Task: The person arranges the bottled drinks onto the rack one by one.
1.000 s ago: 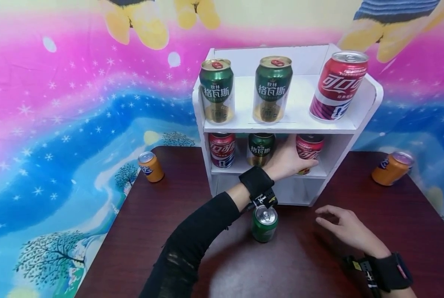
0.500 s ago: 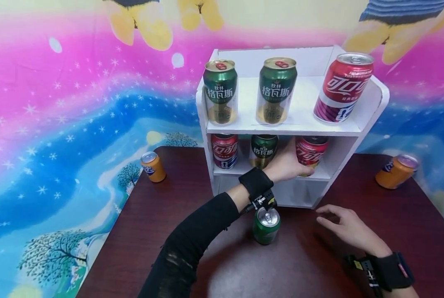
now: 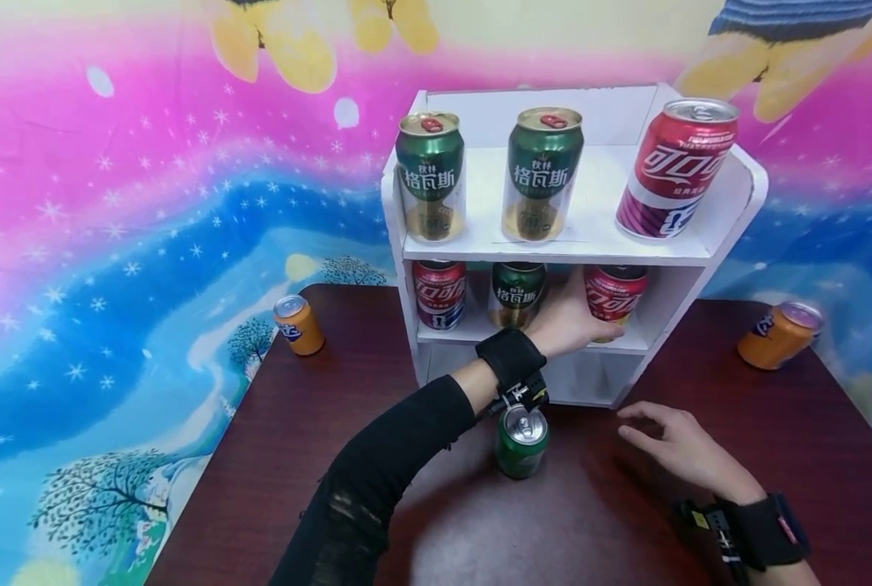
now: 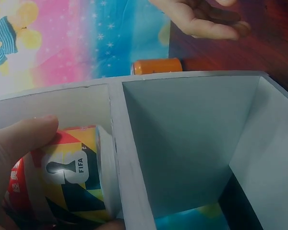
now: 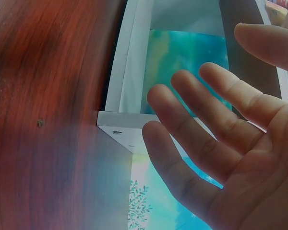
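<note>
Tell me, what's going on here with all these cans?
Someone's left hand grips a red can at the right end of the middle shelf of a white unit; whether it rests there is hard to tell. Their right hand holds nothing. Three cans stand on the top shelf, and a green can stands on the table in front.

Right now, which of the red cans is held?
The red can at lower right in the shelf: the left hand grips it. No hand touches the lower-left red can or the top red can.
</note>
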`<control>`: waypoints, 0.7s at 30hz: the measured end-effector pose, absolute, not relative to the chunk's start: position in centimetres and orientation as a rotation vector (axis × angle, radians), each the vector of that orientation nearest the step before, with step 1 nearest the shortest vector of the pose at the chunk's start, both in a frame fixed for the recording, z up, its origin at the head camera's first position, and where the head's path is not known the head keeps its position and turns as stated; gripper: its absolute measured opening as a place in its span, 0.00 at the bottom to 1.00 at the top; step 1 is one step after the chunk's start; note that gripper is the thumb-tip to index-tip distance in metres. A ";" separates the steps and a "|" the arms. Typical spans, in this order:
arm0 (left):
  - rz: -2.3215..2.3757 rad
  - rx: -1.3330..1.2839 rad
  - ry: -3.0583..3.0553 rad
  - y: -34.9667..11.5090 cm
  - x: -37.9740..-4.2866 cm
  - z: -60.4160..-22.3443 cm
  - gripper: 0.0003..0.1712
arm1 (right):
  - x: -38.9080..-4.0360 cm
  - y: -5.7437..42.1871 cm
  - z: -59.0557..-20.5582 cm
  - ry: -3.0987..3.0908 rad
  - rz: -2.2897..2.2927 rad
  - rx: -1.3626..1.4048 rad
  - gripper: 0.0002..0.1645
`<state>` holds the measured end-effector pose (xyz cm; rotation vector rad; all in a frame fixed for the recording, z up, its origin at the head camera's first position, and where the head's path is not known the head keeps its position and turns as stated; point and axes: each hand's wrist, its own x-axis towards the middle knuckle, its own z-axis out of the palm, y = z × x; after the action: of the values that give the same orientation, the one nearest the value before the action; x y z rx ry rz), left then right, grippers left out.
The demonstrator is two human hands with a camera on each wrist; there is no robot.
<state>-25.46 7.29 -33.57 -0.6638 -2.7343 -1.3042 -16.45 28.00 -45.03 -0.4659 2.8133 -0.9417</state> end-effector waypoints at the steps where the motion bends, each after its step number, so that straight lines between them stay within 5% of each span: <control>1: -1.307 -0.666 -2.732 7.3 -25.5 -33.5 0.56 | -16.5 28.0 -45.0 2.818 -0.939 -0.466 0.19; 21: -1.187 -0.655 -2.833 7.5 -25.4 -34.1 0.41 | -16.6 28.4 -45.4 2.828 -0.940 -0.478 0.18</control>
<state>-25.36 7.53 -34.10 -0.6550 -2.8327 -1.1873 -16.60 28.37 -45.35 -0.4777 2.8275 -0.9402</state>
